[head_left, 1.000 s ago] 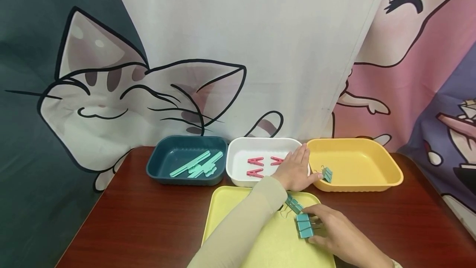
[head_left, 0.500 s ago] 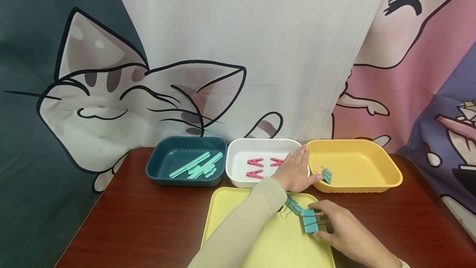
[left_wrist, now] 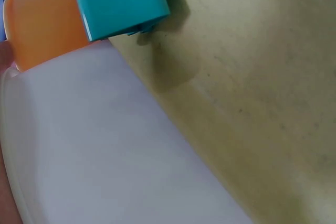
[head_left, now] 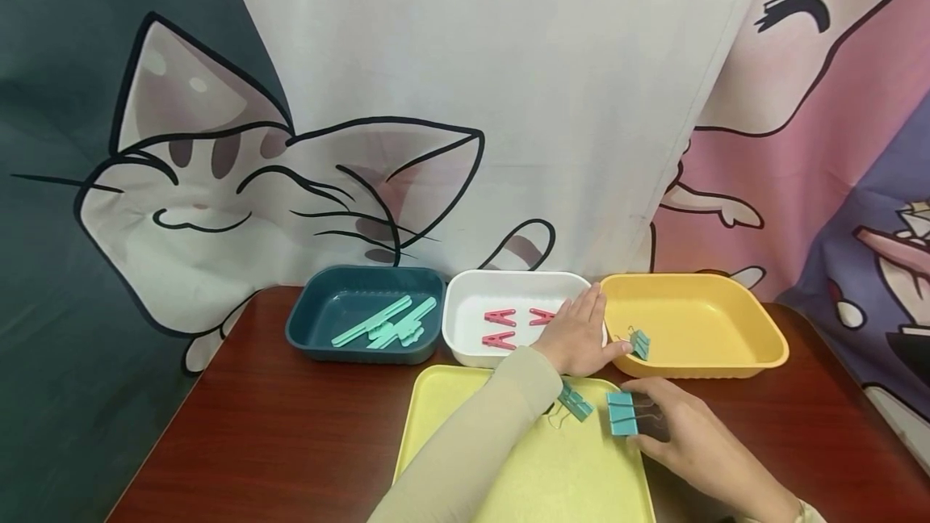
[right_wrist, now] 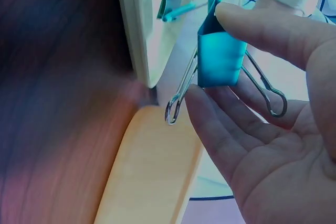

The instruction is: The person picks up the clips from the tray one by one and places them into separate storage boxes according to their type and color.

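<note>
My right hand pinches a teal binder clip between thumb and fingertips, above the right edge of the yellow tray. In the right wrist view this clip has both wire handles spread out. My left hand lies with straight fingers over the right side of the white bin, its thumb reaching to the yellow bin. Another teal binder clip rests on the tray beside the left sleeve. One more teal binder clip sits inside the yellow bin by the left thumb.
Pink clothespins lie in the white bin. To its left, a dark teal bin holds several mint-green clips. Bins and tray stand on a brown wooden table, with a cartoon-printed curtain behind.
My right hand has moved to the right and slightly up with the binder clip, away from the clip on the tray. My left hand has stayed in place.
</note>
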`<state>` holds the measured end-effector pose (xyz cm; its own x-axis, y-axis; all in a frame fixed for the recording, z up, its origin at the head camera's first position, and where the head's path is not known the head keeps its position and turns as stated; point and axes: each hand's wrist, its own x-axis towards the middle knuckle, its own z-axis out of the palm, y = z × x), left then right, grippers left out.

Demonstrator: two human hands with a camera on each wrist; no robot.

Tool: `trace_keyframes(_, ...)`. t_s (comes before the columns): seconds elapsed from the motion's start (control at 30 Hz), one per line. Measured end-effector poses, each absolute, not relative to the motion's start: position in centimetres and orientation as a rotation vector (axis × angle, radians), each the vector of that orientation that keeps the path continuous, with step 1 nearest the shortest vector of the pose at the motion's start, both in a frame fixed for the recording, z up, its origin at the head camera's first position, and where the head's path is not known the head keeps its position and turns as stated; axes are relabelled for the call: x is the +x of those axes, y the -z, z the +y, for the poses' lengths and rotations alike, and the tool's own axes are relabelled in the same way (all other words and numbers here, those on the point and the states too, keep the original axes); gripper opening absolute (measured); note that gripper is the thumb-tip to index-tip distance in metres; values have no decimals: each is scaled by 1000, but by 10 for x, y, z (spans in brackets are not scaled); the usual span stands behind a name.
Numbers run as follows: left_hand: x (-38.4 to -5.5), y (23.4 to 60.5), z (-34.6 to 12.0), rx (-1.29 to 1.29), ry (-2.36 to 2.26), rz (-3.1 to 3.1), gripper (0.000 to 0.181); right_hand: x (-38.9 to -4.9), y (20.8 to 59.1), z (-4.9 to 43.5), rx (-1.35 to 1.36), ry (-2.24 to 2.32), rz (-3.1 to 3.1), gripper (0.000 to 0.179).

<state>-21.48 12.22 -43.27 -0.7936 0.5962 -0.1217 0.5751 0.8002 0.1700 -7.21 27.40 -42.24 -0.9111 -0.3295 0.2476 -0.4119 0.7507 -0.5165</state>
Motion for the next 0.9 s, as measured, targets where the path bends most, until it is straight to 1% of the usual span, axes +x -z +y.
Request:
trace_keyframes(0.13, -213, 429, 121, 933, -195, 2821, 87, -75, 418, 279, 583, -874, -2796, 59)
trace_keyframes(0.33, -211, 428, 120, 936, -200, 2837, 87, -82, 416, 288, 618, -871, -2719, 63)
trace_keyframes(0.7, -217, 435, 123, 934, -196, 2807, 89, -90, 411, 302, 579, -815, -2665, 62)
trace_keyframes(0.9, -217, 436, 123, 934, -197, 2813, 89, -95, 405, 311, 515, -671, -2655, 65)
